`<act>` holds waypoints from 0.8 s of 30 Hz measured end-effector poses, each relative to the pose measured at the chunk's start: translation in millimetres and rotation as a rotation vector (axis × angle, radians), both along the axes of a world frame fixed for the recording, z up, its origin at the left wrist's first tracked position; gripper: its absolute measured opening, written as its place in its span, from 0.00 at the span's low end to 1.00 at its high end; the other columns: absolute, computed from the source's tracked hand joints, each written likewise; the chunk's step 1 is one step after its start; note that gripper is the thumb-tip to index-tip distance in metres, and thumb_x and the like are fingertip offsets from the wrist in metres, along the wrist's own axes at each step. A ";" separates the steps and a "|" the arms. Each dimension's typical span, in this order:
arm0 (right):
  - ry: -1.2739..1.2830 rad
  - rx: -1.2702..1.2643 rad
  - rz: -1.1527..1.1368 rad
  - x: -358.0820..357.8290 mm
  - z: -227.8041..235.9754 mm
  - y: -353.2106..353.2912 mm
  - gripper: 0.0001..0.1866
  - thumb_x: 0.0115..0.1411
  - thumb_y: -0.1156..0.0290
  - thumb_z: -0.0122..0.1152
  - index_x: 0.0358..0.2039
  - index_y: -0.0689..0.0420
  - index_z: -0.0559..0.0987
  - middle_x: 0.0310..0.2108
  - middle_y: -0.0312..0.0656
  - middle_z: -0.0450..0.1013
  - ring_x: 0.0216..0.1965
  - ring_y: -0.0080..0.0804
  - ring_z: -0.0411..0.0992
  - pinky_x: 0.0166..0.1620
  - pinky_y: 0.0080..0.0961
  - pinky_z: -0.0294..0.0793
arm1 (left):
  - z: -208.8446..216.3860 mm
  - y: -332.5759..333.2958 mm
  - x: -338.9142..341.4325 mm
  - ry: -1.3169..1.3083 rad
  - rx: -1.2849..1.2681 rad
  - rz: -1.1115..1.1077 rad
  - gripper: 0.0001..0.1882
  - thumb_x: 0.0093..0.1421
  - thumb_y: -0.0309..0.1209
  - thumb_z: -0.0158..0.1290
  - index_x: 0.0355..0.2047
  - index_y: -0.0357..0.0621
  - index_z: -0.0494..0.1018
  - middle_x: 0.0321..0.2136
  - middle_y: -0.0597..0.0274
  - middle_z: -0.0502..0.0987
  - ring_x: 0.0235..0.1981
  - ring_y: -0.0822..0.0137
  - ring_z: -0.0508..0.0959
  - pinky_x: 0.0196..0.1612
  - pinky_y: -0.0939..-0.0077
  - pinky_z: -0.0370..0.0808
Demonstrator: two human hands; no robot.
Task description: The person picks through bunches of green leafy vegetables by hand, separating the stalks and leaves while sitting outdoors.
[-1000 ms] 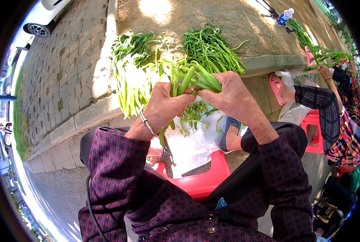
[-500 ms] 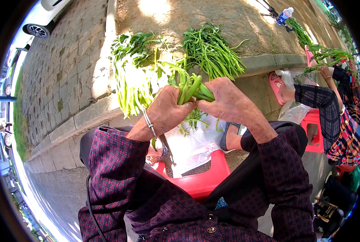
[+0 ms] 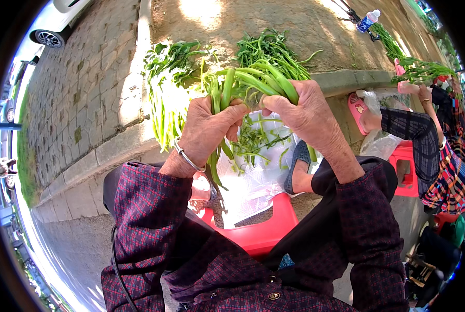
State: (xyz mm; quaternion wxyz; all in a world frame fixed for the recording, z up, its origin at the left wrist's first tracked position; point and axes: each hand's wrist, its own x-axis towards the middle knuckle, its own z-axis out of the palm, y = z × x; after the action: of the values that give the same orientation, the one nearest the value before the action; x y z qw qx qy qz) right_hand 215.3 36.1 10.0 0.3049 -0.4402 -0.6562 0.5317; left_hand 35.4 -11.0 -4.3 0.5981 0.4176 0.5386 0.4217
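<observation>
A clump of thick, pale-green vegetable stems is held in the left hand, which is closed around it; a second clump of smooth, bright-green stems is gripped in the right hand, also folded shut; both clumps are held up beyond the low, red plastic stool. The left clump is pointed almost straight away from the stool, its tail ends hanging back toward it; the right clump is slanted, its far ends being aimed leftward at the left clump; whether the two are joined by any strand cannot be told. Each clump is nearest its own hand; only a narrow gap is left between the hands, beyond the stool's middle.

The thumbs are turned inward toward each other, with the backs of the hands shown; the left wrist is ringed by a silver metal bangle. Just beyond the stool, loose leafy green scraps are scattered on a crumpled, clear plastic sheet; farther beyond it, a sunlit pile of long-stemmed greens is laid to the left, and a darker leafy green pile to the right.
</observation>
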 end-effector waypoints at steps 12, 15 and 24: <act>-0.109 -0.010 0.093 1.6 -9.3 -0.6 0.10 0.51 0.69 0.58 0.28 0.64 0.77 0.17 0.30 0.68 0.20 0.14 0.62 0.24 0.19 0.64 | -9.7 -2.2 1.9 -0.074 0.014 -0.064 0.13 0.57 0.25 0.54 0.42 0.33 0.74 0.30 0.61 0.77 0.25 0.74 0.75 0.31 0.82 0.74; -0.113 -0.019 0.135 1.4 -11.7 0.0 0.10 0.54 0.69 0.58 0.32 0.63 0.78 0.21 0.27 0.69 0.23 0.12 0.62 0.26 0.16 0.63 | -11.2 -2.3 2.8 -0.091 0.025 -0.079 0.13 0.57 0.25 0.54 0.43 0.33 0.73 0.31 0.60 0.77 0.26 0.74 0.76 0.31 0.83 0.74; -0.157 0.051 0.072 3.4 -11.8 2.0 0.10 0.52 0.70 0.59 0.30 0.65 0.77 0.19 0.33 0.70 0.22 0.16 0.64 0.26 0.20 0.66 | -3.7 -3.5 -4.5 -0.087 -0.104 -0.148 0.11 0.57 0.30 0.55 0.36 0.35 0.74 0.24 0.62 0.75 0.23 0.75 0.75 0.24 0.84 0.69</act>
State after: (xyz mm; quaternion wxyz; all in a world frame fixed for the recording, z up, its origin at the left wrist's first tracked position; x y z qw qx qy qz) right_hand 218.7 38.1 -1.8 0.2442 -0.4490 -0.7066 0.4893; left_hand 30.9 -14.5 -7.9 0.6715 0.4058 0.5008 0.3655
